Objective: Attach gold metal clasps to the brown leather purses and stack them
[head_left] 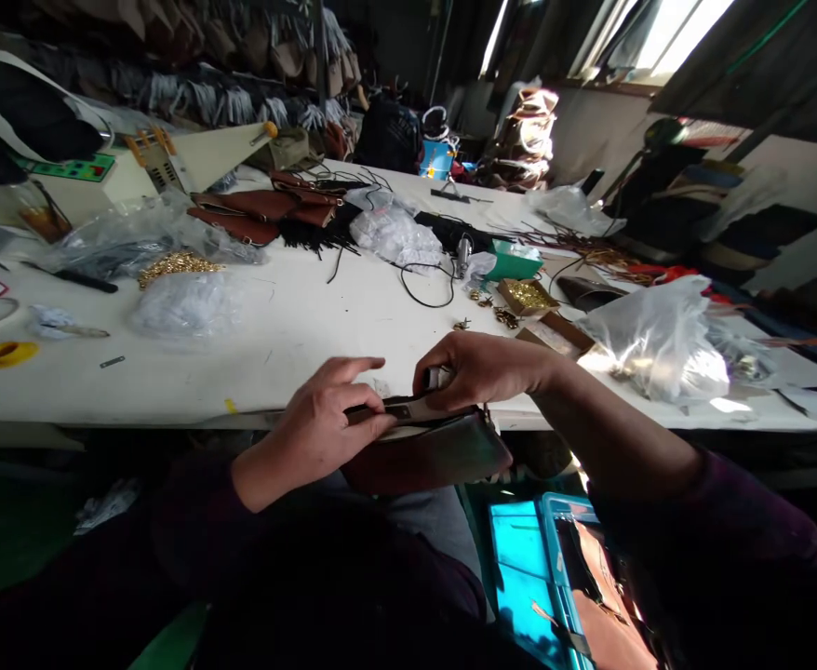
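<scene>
A dark reddish-brown leather bag (436, 456) rests over my lap at the table's front edge, its opening facing up. My left hand (321, 428) pinches the bag's upper edge between thumb and fingers, the index finger stretched out. Across the opening, between both hands, runs a pale strip (408, 409) with a small dark fitting on it. My right hand (482, 370) is curled over the right end of that strip, fingers closed. A small dark cylindrical piece (432, 378) with a pale rim shows within its grip; the rest is hidden by the fingers.
On the white table (297, 344) lie brass fittings (178, 267), plastic bags (189, 307), yellow tape (12, 354) and brown leather pieces (255, 209). A small box of brass parts (529, 296) and a clear bag (666, 344) stand right. A blue crate (552, 540) holding leather bags sits below.
</scene>
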{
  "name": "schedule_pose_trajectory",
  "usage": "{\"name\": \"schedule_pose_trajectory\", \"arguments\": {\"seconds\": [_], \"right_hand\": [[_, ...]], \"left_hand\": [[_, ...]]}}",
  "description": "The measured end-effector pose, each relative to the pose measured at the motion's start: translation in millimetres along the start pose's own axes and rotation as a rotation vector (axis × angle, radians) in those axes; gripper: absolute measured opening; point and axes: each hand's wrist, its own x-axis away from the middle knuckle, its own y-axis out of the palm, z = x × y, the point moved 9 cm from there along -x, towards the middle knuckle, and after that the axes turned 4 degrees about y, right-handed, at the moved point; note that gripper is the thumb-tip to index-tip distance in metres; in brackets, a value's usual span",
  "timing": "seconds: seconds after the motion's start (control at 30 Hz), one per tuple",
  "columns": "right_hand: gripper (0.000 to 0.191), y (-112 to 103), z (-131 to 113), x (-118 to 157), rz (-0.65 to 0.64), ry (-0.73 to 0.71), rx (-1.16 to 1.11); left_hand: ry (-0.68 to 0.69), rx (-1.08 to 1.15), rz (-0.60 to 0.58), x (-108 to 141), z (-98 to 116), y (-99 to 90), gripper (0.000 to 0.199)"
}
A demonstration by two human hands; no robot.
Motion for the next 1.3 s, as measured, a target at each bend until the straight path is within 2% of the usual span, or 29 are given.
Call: {"name": "schedule_pose_trajectory", "arguments": {"seconds": [0.1,0.2,0.3,0.43,0.5,0.57,0.63,0.7,0.8,0.87,0.97,1.07,1.2,1.3], "right_hand": [[0.019,18,1,-29,-0.128,0.025,0.135],[0.018,38,15,-56,-0.168,0.057,0.221],[0.018,51,27,-80,-0.203,0.074,0.258],[0.018,54,34,-110,-0.197,0.094,0.346],[0.016,47,32,-124,-0.104,0.095,0.393],[0.013,34,24,-131,0.092,0.07,0.345],[0.018,20,11,-127,0.34,-0.009,0.102],[0.033,16,7,-114,0.54,-0.09,-0.279],[0.05,33,24,-94,0.74,-0.073,-0.742],[0.054,50,42,-83,0.846,0.0,-0.842],[0.051,64,64,-69,0.979,0.068,-0.77],[0.047,64,79,-64,1.066,0.071,-0.747],[0.046,59,91,-71,1.136,0.028,-0.931],[0.049,57,94,-79,1.134,0.003,-1.045]], "left_hand": [[-0.26,0.255,-0.144,31,-33,47.2,0.004],[-0.484,0.273,-0.183,71,-58,82.4,0.028],[-0.68,0.372,-0.161,99,-76,108.0,0.038],[-0.829,0.488,-0.096,107,-90,126.2,0.044],[-0.897,0.497,-0.047,107,-97,129.0,0.041],[-0.939,0.509,-0.014,106,-102,131.7,0.04],[-0.961,0.515,0.007,104,-105,134.0,0.041],[-0.977,0.514,0.043,101,-108,134.1,0.041],[-0.981,0.538,0.114,96,-110,132.7,0.041],[-0.997,0.574,0.156,95,-111,133.0,0.04],[-1.041,0.621,0.185,96,-109,135.2,0.038],[-1.074,0.64,0.184,98,-108,136.9,0.034],[-1.098,0.643,0.186,98,-109,137.9,0.033],[-1.099,0.641,0.187,95,-110,138.1,0.032]]}}
